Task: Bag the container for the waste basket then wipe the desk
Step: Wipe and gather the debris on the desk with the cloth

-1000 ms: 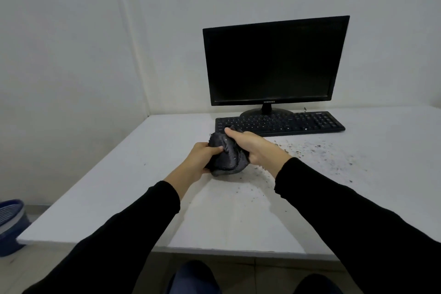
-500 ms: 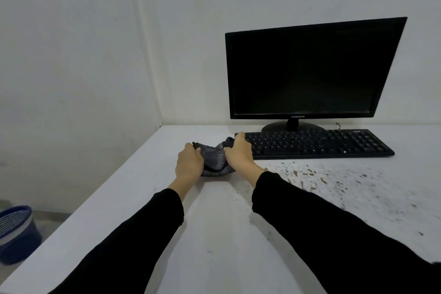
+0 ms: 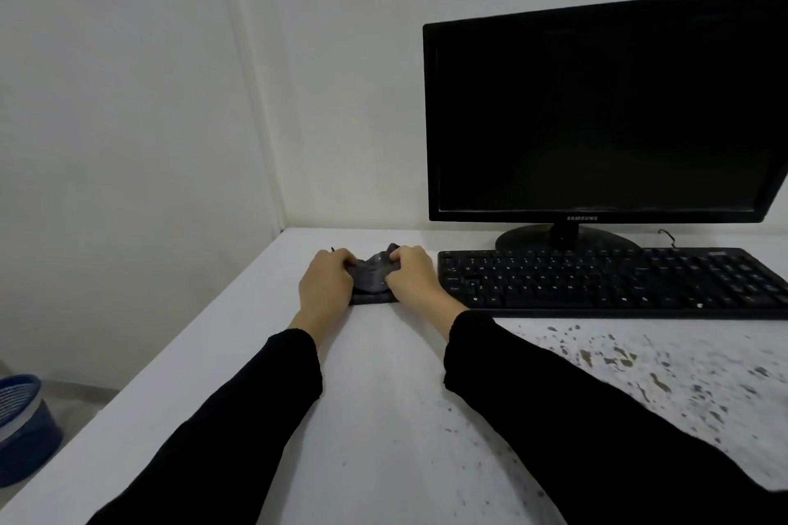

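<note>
A dark grey cloth (image 3: 374,275) lies bunched on the white desk (image 3: 383,418), just left of the keyboard. My left hand (image 3: 326,283) grips its left side and my right hand (image 3: 411,275) grips its right side, both pressing it onto the desk top. Most of the cloth is hidden under my fingers. Dark crumbs and smears (image 3: 648,371) are scattered over the desk in front of the keyboard, to the right of my right sleeve. A blue waste basket (image 3: 21,426) stands on the floor at the lower left, partly cut off by the frame edge.
A black keyboard (image 3: 614,281) sits right beside the cloth, and a black monitor (image 3: 597,115) stands behind it against the wall. The desk's left edge runs along a white side wall (image 3: 128,119). A thin cable (image 3: 667,235) lies behind the keyboard.
Both hands have carried the cloth forward to the far left part of the desk, beside the keyboard, and lowered it onto the surface. The view has moved closer.
</note>
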A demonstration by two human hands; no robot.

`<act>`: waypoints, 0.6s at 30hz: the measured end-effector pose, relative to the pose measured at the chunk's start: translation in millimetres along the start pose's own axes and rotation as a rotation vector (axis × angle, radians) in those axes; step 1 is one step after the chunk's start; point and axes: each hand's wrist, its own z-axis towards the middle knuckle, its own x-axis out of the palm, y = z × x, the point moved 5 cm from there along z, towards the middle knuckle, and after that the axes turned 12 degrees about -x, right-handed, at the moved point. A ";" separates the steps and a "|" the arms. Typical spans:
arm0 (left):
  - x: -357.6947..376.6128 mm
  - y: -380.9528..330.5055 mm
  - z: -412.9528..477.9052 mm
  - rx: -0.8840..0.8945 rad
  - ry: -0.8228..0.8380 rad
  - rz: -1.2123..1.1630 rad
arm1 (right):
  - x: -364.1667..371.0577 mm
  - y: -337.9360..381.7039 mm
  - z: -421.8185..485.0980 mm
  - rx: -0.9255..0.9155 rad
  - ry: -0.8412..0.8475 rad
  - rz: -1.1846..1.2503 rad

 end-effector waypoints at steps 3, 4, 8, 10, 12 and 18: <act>6.5 0.6 8.6 0.080 -0.005 0.104 | 12.4 -0.9 0.3 -0.092 0.043 -0.165; 8.1 0.1 10.1 0.113 -0.008 0.126 | 16.8 -1.3 -0.3 -0.108 0.057 -0.213; 12.3 0.4 14.0 0.172 -0.016 0.174 | 20.7 -2.1 -2.1 -0.123 0.037 -0.402; 13.1 -0.1 12.9 0.138 -0.011 0.234 | 23.4 -4.7 -2.6 -0.143 0.063 -0.441; 13.4 -2.7 10.6 0.071 -0.024 0.371 | 22.0 -5.9 -5.4 -0.150 0.082 -0.471; 16.1 -34.6 -4.1 -0.048 -0.036 0.637 | 16.5 -0.6 -11.1 -0.182 0.246 -0.494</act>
